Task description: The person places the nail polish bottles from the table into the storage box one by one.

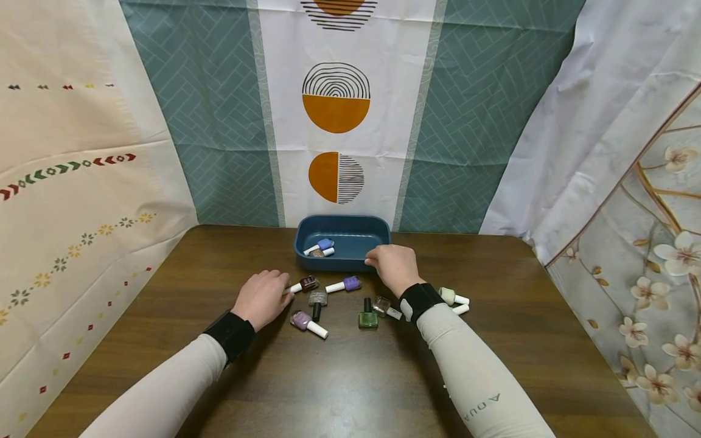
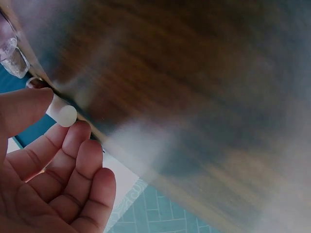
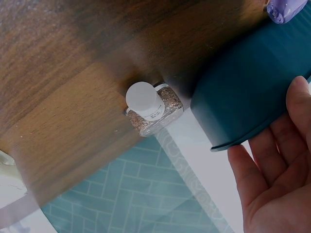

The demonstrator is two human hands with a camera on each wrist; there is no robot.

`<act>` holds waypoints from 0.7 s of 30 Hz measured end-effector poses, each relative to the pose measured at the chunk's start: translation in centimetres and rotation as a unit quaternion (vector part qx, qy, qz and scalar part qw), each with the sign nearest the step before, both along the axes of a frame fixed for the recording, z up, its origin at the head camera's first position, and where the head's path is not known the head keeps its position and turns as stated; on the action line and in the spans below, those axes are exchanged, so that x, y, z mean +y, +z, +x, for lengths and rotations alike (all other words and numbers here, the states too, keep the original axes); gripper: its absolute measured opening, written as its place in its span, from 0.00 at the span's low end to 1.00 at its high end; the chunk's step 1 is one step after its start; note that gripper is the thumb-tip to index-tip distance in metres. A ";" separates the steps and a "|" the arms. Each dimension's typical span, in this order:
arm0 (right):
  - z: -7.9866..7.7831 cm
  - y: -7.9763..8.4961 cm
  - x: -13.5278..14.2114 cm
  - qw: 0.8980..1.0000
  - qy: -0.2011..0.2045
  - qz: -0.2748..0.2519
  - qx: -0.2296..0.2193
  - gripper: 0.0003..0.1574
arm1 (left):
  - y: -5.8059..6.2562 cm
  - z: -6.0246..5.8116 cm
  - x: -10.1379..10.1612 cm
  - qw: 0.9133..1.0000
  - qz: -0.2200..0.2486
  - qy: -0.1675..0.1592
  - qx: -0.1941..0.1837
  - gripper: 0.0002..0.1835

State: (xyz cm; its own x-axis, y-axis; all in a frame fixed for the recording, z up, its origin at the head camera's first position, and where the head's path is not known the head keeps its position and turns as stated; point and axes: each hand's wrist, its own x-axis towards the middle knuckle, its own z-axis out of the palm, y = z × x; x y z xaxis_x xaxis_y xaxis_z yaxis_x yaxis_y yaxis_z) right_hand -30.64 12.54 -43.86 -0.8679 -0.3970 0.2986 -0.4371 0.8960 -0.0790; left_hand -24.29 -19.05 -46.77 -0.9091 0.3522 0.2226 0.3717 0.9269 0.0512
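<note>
My left hand (image 1: 265,299) pinches the white cap of a dark red nail polish bottle (image 1: 309,283) between thumb and fingers; the white cap (image 2: 67,115) shows near the fingertips in the left wrist view. My right hand (image 1: 393,266) is at the front right rim of a dark blue bin (image 1: 344,265). In the right wrist view the thumb overlaps the bin's outer wall (image 3: 238,97), while the other fingertips go behind the rim. A blue polish bottle (image 1: 325,244) and a brownish one (image 1: 316,253) lie inside the bin.
Between the hands lie a purple bottle (image 1: 352,283), a clear glitter one (image 1: 317,298), a mauve one (image 1: 300,320), a green one (image 1: 368,320) and a brown glitter one (image 1: 381,305). Right of my wrist is a pale green bottle (image 1: 447,295). Curtains (image 1: 235,121) hang behind the table.
</note>
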 end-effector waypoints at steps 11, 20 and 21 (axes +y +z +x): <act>0.2 0.2 0.0 1.000 0.000 -0.005 0.001 0.10 | 0.2 0.2 0.2 1.000 0.001 -0.007 0.012 0.11; 0.2 0.1 0.0 1.000 -0.002 -0.003 0.003 0.10 | 0.4 0.4 0.3 1.000 -0.004 -0.010 0.008 0.11; 0.1 0.1 0.0 1.000 -0.002 -0.003 0.002 0.10 | 0.4 0.4 0.3 1.000 -0.005 -0.010 0.008 0.11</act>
State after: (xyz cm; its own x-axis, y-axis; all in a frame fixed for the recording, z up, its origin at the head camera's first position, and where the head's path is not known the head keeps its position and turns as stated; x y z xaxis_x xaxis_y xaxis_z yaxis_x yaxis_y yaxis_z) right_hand -30.50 12.52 -43.75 -0.8678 -0.3926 0.3046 -0.4346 0.8969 -0.0819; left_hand -23.90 -18.75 -46.34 -0.8982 0.3725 0.2335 0.3909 0.9197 0.0366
